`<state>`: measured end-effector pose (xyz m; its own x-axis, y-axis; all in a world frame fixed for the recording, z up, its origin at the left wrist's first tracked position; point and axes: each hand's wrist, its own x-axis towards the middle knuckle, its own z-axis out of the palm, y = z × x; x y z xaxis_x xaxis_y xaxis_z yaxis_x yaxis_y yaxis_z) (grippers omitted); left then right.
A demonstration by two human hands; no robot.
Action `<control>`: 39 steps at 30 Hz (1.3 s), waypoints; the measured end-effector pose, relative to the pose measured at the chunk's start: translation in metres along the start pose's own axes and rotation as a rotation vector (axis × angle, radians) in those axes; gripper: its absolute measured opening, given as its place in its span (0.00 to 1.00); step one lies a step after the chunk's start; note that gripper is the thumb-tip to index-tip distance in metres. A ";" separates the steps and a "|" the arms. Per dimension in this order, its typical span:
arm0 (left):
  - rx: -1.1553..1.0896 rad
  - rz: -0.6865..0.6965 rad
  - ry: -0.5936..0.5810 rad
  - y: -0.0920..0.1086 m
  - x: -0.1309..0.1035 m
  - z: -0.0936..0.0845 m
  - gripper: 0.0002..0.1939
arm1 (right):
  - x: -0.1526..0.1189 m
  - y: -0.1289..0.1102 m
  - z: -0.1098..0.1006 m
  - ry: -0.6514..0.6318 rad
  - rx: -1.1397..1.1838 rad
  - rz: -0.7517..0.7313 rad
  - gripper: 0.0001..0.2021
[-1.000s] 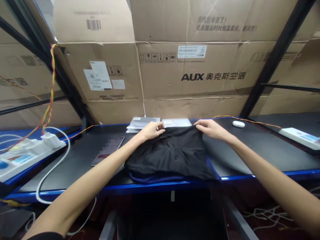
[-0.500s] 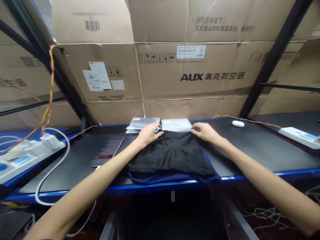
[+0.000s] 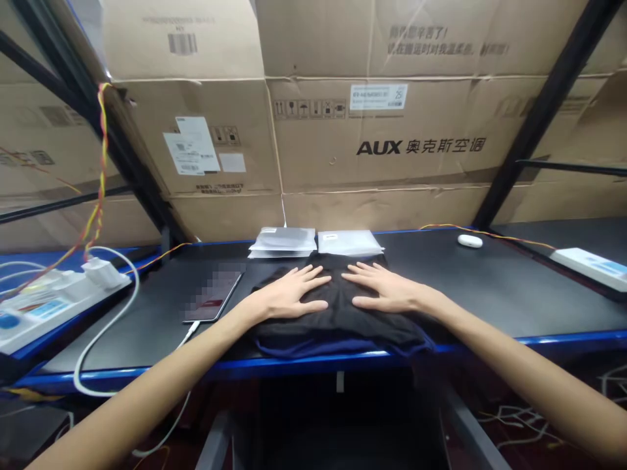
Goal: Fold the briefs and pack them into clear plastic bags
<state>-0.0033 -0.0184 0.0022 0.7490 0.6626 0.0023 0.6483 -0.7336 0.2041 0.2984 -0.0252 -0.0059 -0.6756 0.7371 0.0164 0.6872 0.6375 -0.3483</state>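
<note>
A black cloth garment (image 3: 337, 324) lies flat at the front of the dark table, with a dark blue layer showing along its lower edge. Its exact kind I cannot make out. My left hand (image 3: 294, 292) rests on its left part, palm down, fingers spread. On the right part lies my right hand (image 3: 386, 287), also flat with fingers apart. Just beyond the cloth's far edge are two stacks of folded translucent plastic bags, a left stack (image 3: 283, 241) and a right stack (image 3: 350, 242).
A phone (image 3: 215, 297) on a white cable lies to the left. Power strips stand at the far left (image 3: 53, 307) and far right (image 3: 595, 266). A small white case (image 3: 469, 241) sits at the back right. Cardboard (image 3: 382, 173) walls the rear between black posts.
Both hands have let go of the garment's far edge and come nearer, now lying flat on it with fingers spread. The view has shifted slightly.
</note>
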 end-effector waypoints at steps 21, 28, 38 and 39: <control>0.020 0.010 0.139 -0.004 0.003 0.001 0.26 | -0.003 -0.001 -0.001 -0.006 0.003 0.009 0.35; 0.235 -0.155 0.392 -0.051 0.027 -0.015 0.26 | -0.003 -0.001 -0.001 0.004 0.017 0.014 0.35; 0.453 -0.253 0.356 -0.100 0.049 -0.032 0.27 | -0.002 0.002 0.002 0.004 0.017 0.013 0.32; 0.446 -0.269 0.362 -0.099 0.048 -0.035 0.26 | -0.002 0.002 0.002 0.007 0.024 0.009 0.32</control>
<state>-0.0358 0.0915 0.0160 0.5091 0.7842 0.3549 0.8604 -0.4752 -0.1841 0.3009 -0.0258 -0.0084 -0.6676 0.7442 0.0198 0.6864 0.6256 -0.3707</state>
